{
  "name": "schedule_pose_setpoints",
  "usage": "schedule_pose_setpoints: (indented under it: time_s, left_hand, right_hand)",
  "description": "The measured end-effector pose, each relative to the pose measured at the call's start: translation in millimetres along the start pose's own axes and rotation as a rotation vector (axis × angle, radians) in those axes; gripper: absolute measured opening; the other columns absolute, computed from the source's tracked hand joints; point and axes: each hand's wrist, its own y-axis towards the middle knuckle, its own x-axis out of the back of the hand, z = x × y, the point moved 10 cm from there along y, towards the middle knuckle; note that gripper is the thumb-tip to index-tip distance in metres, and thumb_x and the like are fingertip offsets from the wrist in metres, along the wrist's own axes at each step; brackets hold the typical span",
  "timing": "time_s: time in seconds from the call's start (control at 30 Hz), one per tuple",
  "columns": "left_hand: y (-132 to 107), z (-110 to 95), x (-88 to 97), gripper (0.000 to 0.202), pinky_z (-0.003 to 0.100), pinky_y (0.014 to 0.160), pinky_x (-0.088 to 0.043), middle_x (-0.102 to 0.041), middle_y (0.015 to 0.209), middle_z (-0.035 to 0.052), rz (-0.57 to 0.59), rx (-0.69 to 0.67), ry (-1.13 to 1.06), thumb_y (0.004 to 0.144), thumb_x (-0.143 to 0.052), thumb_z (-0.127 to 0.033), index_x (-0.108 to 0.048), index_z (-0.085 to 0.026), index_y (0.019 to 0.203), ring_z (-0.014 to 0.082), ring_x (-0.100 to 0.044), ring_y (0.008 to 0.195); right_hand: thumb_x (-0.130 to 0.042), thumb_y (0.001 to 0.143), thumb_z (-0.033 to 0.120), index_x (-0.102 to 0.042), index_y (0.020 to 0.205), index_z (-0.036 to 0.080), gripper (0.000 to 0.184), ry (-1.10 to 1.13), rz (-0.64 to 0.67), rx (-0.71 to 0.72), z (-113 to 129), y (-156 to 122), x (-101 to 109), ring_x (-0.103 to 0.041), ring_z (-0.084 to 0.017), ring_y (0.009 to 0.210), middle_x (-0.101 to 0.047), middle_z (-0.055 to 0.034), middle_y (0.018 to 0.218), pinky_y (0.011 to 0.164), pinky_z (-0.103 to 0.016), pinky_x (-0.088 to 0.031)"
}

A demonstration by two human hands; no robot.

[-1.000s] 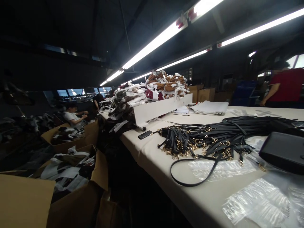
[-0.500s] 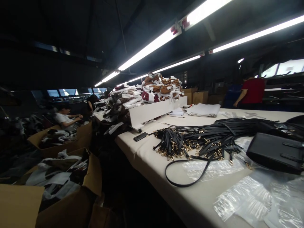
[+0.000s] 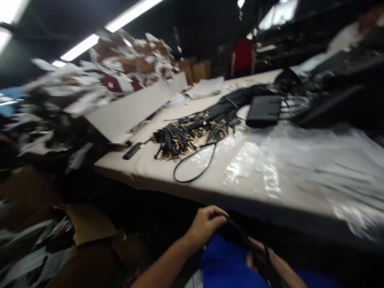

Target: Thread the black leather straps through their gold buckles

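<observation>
In front of my body, below the table's edge, my left hand (image 3: 207,225) pinches one end of a black strap (image 3: 237,229). My right hand (image 3: 260,254), smeared by motion, grips the same strap further right, and part of it hangs down past the hand. On the table (image 3: 144,176) lies a bundle of black straps (image 3: 177,138) with gold clasps. One strap loops out toward the front edge. A black bag (image 3: 264,111) lies to the right of the bundle. Clear plastic bags (image 3: 318,160) spread over the table's right side.
A white board (image 3: 138,106) holds back a heap of wrapped pieces (image 3: 99,76) at the left. A black phone-like object (image 3: 132,151) lies near the table corner. Cardboard boxes (image 3: 90,224) stand on the floor at lower left. A person in red (image 3: 243,56) stands behind.
The view has swung right and down and blurred. Both my hands have come into view with a black strap between them. A person's white sleeve now shows at upper right.
</observation>
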Motion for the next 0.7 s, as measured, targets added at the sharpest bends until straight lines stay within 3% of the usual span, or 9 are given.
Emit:
schedule_pose_setpoints:
  time_s: [0.07,0.17,0.33,0.47,0.6,0.7]
  left_hand:
    - [0.0,0.4,2.8,0.028,0.028,0.077,-0.046,-0.069,0.085,0.0031,0.013,-0.011,0.048,0.079,-0.068,-0.039,-0.07,-0.016,0.094,0.0173,-0.061,0.081]
    - [1.4,1.5,2.3,0.025,0.026,0.079,-0.046,-0.069,0.091,0.002,0.077,-0.036,0.152,0.082,-0.066,-0.037,-0.069,-0.019,0.1,0.0167,-0.061,0.085]
    - [-12.3,-19.5,-22.3,0.019,0.024,0.083,-0.046,-0.069,0.096,0.0012,0.241,-0.236,0.315,0.085,-0.066,-0.03,-0.071,-0.024,0.101,0.0158,-0.063,0.09]
    - [-11.7,-31.0,-37.9,0.019,0.023,0.082,-0.047,-0.069,0.095,0.001,0.306,-0.325,0.367,0.085,-0.066,-0.027,-0.071,-0.026,0.103,0.015,-0.064,0.09]
    - [-7.6,-29.1,-45.4,0.017,0.025,0.08,-0.048,-0.069,0.094,0.0029,0.345,-0.342,0.396,0.086,-0.065,-0.026,-0.071,-0.024,0.102,0.0159,-0.065,0.087]
    - [-12.6,-30.0,-56.5,0.019,0.027,0.075,-0.05,-0.069,0.09,0.0046,0.416,-0.401,0.398,0.086,-0.064,-0.026,-0.07,-0.022,0.105,0.0169,-0.064,0.082]
  right_hand:
    - [-0.054,0.089,0.06,-0.065,0.118,0.019,0.051,0.172,-0.097,0.017,-17.4,-20.4,4.4,-0.058,-0.018,0.072,-0.065,-0.0091,0.092,0.066,-0.033,-0.048]
    - [-0.069,0.083,0.047,-0.067,0.115,0.014,0.046,0.27,-0.104,0.061,-23.8,-26.0,8.1,-0.053,-0.011,0.063,-0.063,-0.0041,0.077,0.063,-0.026,-0.041]
    - [-0.072,0.079,0.049,-0.071,0.102,0.01,0.045,0.197,-0.137,-0.001,-30.3,-21.8,14.5,-0.048,-0.009,0.056,-0.057,0.0002,0.063,0.057,-0.023,-0.035]
    - [-0.069,0.083,0.051,-0.072,0.09,0.01,0.041,0.097,-0.091,-0.009,-30.7,-25.0,9.6,-0.045,-0.008,0.06,-0.058,-0.0001,0.068,0.058,-0.022,-0.032]
    - [-0.068,0.085,0.048,-0.068,0.111,0.014,0.042,0.144,-0.032,0.011,-22.3,-29.0,7.6,-0.053,-0.013,0.075,-0.064,-0.0033,0.087,0.07,-0.024,-0.039]
    - [-0.069,0.084,0.047,-0.067,0.116,0.015,0.045,0.122,-0.04,0.025,-14.3,-28.4,8.2,-0.052,-0.012,0.072,-0.063,-0.0017,0.082,0.068,-0.024,-0.039]
